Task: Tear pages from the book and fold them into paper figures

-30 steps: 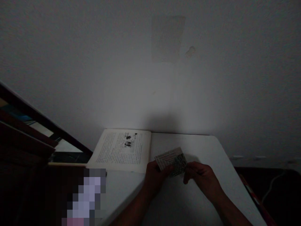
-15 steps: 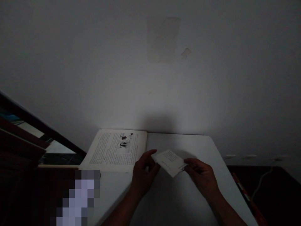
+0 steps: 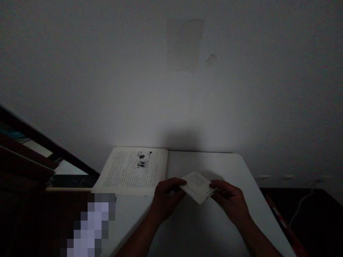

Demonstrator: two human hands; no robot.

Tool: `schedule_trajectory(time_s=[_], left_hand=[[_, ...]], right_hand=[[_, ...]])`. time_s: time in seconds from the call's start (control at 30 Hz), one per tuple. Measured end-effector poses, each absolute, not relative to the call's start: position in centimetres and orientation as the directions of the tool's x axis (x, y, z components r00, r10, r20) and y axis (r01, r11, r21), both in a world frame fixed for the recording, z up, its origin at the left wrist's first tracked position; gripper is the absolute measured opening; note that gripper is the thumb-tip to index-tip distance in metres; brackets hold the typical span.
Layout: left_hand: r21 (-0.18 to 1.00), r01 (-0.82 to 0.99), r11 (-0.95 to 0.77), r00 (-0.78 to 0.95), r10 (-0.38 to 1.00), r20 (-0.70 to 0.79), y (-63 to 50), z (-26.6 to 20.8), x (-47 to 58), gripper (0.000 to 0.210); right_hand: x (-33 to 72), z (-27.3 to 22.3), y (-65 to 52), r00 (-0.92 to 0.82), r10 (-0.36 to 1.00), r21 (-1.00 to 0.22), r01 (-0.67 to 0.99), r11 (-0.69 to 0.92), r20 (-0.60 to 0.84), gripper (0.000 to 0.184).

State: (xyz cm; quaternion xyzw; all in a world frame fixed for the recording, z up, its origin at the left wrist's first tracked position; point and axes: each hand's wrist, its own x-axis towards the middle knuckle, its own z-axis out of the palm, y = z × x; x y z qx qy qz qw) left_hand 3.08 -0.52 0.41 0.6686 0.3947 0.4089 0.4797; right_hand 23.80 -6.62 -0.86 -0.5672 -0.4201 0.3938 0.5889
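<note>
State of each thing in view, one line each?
Paper: printed, apparently folded, held at two corners
Left hand: pinching paper's left corner
Right hand: pinching paper's right corner
Book: lying flat, printed page up
White table: bearing book
Cable: curved, slack

Print on the paper and the book is too small to read; the paper's underside is hidden. Left forearm, right forearm and table are cut off by the lower edge; a pixelated patch is unidentifiable.
</note>
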Motion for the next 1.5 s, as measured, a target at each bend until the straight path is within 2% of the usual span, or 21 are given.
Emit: schedule_trajectory(time_s=[0.17,0.27,0.53,0.73,1.23,1.4,1.5], left_hand=[[0.998,-0.04,-0.055,0.398,0.915,0.066,-0.5,0.2,3.0,0.018],[0.996,-0.09,0.0,0.357,0.933,0.032,-0.5,0.2,3.1,0.017],[0.997,-0.047,0.053,0.216,0.975,-0.041,-0.7,1.0,3.7,0.016],[0.991,-0.076,0.11,0.138,0.986,-0.099,-1.2,1.1,4.4,0.02],[0.999,-0.048,-0.025,0.028,0.999,0.027,-2.3,0.8,5.3,0.016],[0.991,0.053,-0.125,0.019,0.992,0.124,-2.3,0.7,5.0,0.015],[0.982,0.103,-0.161,-0.002,0.987,0.162,-2.4,0.8,4.8,0.018]], right_hand=[[23.7,-0.9,-6.5,0.296,0.952,-0.988,-0.1,0.115,0.08,0.014],[23.7,-0.7,-6.5,0.267,0.957,-0.985,-0.094,0.142,0.112,0.009],[23.6,-0.6,-6.8,0.255,0.954,-0.985,-0.033,0.171,0.157,0.012],[23.4,-0.9,-6.8,0.316,0.936,-0.987,0.008,0.158,0.152,0.012],[23.2,-0.9,-6.6,0.253,0.952,-0.983,-0.012,0.181,0.172,0.016],[23.1,-0.9,-6.6,0.295,0.948,-0.977,-0.139,0.162,0.115,0.015],[23.1,-0.9,-6.6,0.291,0.95,-0.976,-0.147,0.161,0.113,0.017]])
